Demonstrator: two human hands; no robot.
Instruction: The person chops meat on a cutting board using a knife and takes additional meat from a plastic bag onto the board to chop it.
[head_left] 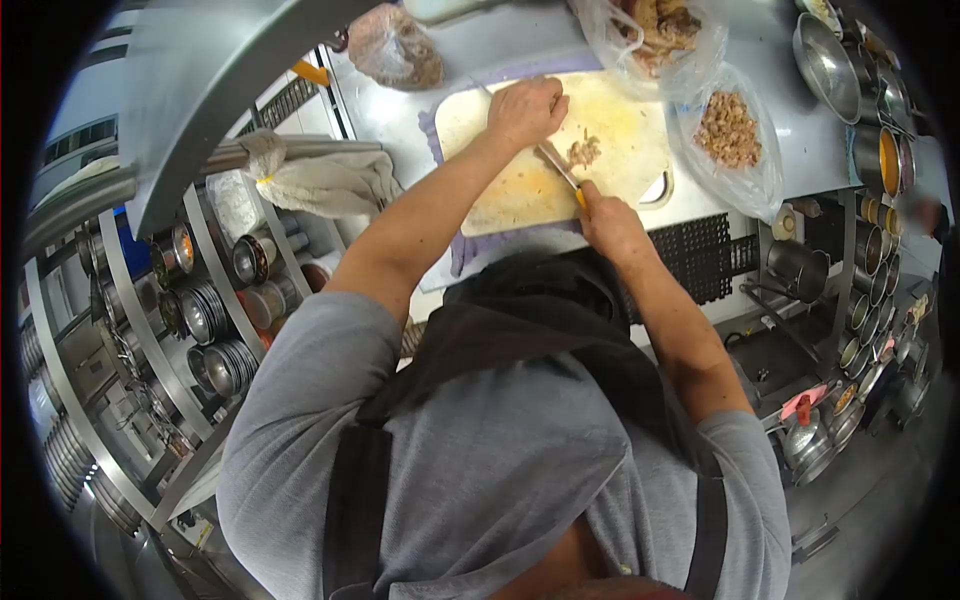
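My right hand (610,228) is closed round the yellow handle of a knife (560,168), whose blade slants up and left across a white cutting board (620,115). Over the blade's farther part lies my left hand (528,112), fingers curled against it; that hand hides much of the blade. A small heap of chopped meat (583,150) sits on the board just right of the blade. Beyond the board's right edge, an open plastic bag (728,130) holds many small meat pieces. Larger meat chunks fill another clear bag (655,35) at the far edge.
A purple cloth (462,250) sticks out from under the board. Farther left on the metal counter rests a tied bag of meat (393,48). A grey towel (320,180) hangs on a rail at left. Metal bowls (828,65) stand at far right, and shelves with stacked bowls (205,310) are at left.
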